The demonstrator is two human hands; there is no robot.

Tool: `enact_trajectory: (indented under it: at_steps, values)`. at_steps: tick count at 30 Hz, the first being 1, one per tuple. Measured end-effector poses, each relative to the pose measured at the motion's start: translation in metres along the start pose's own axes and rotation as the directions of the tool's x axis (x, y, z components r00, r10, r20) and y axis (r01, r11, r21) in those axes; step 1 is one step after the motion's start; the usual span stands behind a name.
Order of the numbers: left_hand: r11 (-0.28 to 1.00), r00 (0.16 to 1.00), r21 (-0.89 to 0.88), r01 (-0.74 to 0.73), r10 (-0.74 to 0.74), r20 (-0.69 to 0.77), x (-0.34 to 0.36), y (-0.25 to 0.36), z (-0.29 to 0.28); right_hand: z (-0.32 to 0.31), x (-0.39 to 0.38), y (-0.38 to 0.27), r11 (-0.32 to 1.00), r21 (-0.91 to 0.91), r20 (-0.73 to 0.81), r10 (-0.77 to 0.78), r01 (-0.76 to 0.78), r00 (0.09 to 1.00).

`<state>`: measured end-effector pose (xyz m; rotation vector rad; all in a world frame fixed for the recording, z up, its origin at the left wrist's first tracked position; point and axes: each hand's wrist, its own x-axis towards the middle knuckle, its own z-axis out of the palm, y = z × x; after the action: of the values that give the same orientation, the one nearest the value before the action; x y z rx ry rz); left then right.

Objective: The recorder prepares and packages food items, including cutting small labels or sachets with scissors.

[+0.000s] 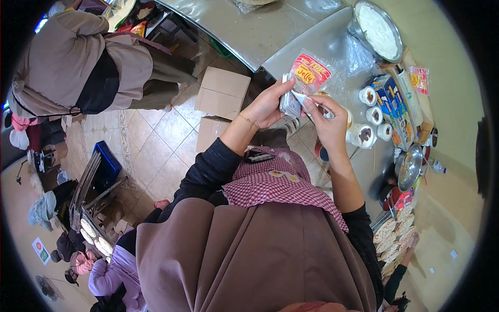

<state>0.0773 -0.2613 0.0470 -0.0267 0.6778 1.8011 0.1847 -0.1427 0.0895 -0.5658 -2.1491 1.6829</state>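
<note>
My left hand (262,108) is closed on a small clear-and-silver packet (289,106), held upright over the steel table's near edge. With its fingers pinched, my right hand (328,117) grips a white strip (301,96) against that packet's right side. Just beyond my fingertips is a red-and-yellow printed plastic pouch (311,66); whether I hold it too I cannot tell. Several white cups (375,115) with brown contents are right of my hands, beside a blue box (392,112).
A steel bowl of white cream (379,31) and crumpled plastic (358,54) sit on the steel table (223,18). Cardboard boxes (221,88) lie on the tiled floor. A co-worker (93,67) stands at upper left; another person (112,281) is at lower left. A steel bowl (408,169) is at right.
</note>
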Motion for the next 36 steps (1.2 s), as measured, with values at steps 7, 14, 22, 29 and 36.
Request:
enact_trajectory:
  at_steps: [7,14,22,29,36]
  values:
    - [0.993,0.997,0.112,0.047,-0.054,0.062,0.001,0.005,-0.013,-0.008,0.01,0.002,0.97,0.108,0.116,0.203,-0.215,0.972]
    - [0.979,0.992,0.169,0.11,-0.12,0.048,0.003,0.01,-0.012,-0.016,0.017,0.001,0.862,0.248,0.264,0.379,-0.443,0.887]
    - [0.987,0.998,0.148,0.058,-0.059,0.005,0.016,0.001,-0.017,-0.002,0.012,0.005,0.979,-0.043,0.054,0.203,-0.201,0.978]
    - [0.999,0.973,-0.007,-0.053,0.05,-0.225,0.032,0.006,-0.054,-0.007,-0.002,-0.018,0.954,-0.251,0.044,-0.155,0.161,0.987]
    - [0.992,0.992,-0.121,-0.039,0.023,-0.128,0.023,0.012,-0.034,-0.015,0.013,-0.022,0.954,-0.288,-0.096,-0.112,0.08,0.989]
